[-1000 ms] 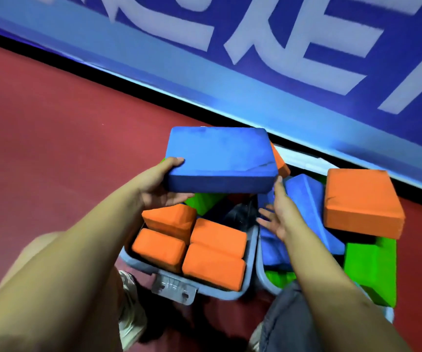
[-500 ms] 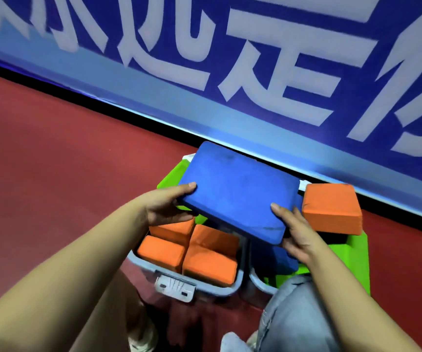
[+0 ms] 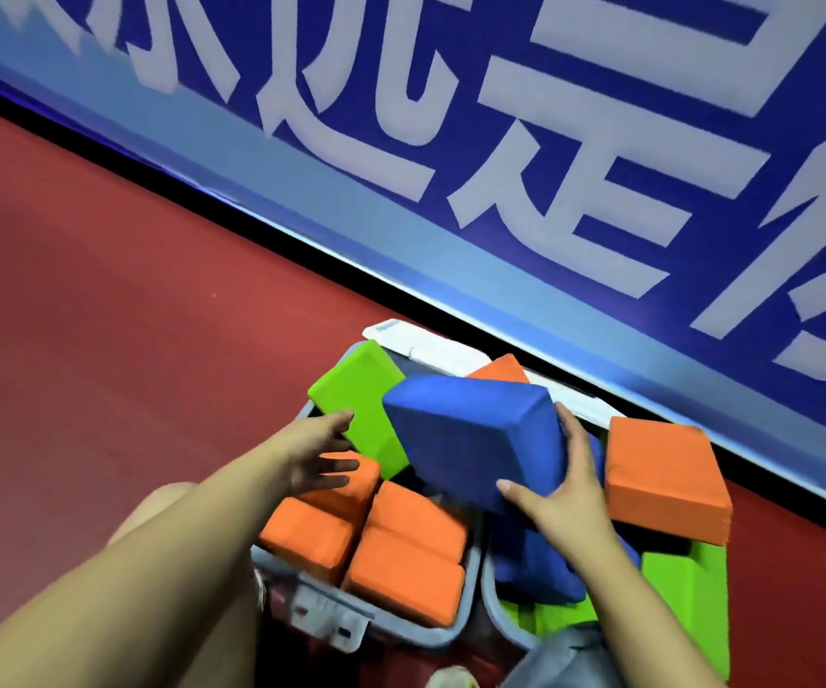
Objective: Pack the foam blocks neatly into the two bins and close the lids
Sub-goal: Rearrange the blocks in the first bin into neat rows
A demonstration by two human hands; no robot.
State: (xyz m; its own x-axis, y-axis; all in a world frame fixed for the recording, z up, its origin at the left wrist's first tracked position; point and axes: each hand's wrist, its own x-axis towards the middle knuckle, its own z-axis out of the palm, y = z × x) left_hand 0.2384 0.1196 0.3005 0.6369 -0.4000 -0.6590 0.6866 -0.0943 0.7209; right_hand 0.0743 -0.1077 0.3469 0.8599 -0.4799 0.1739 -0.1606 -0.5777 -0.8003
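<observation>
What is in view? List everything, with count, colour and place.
held block: one, blue, tilted above both bins
orange blocks: four, packed in the left bin
big orange block: one, atop the right pile
orange corner: one, behind the held block
green block: one, tilted at the left bin's far side
green blocks: at least two, right pile
blue blocks: count unclear, right bin
bins: two, grey, side by side
lids: white, open, behind the bins
floor: red
banner: blue, white characters
left grip: open, at the green block
right grip: holds the held block
</observation>
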